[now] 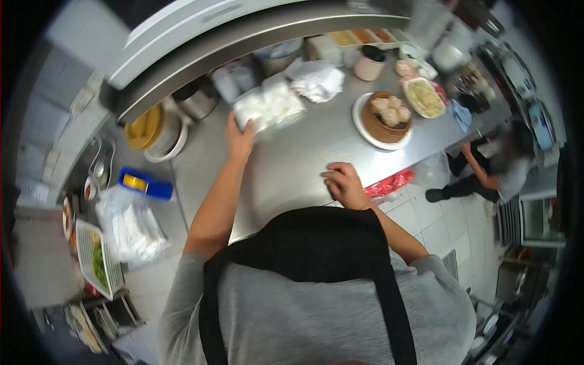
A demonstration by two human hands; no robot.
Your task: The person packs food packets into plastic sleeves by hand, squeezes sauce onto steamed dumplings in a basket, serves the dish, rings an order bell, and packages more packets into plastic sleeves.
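Note:
My left hand [239, 139] grips the near left end of a white, plastic-wrapped packet [267, 109] on the steel counter; the packet is blurred and its contents cannot be made out. A crumpled white cloth [315, 80] lies just beyond its right end. My right hand [344, 184] rests near the counter's front edge, with loosely bent fingers apart and nothing visible in them. To its upper right, a bamboo steamer [372, 118] of several round dumplings [390, 114] stands on a white plate [359, 115].
A bowl of shredded food [426, 97] and a pink cup [369, 64] stand at the back right. Left are a yellow-lidded tub [145, 129], a blue box [159, 187] and a plastic bag [131, 228]. A low shelf [255, 39] overhangs the back. Another person [508, 161] sits at the right.

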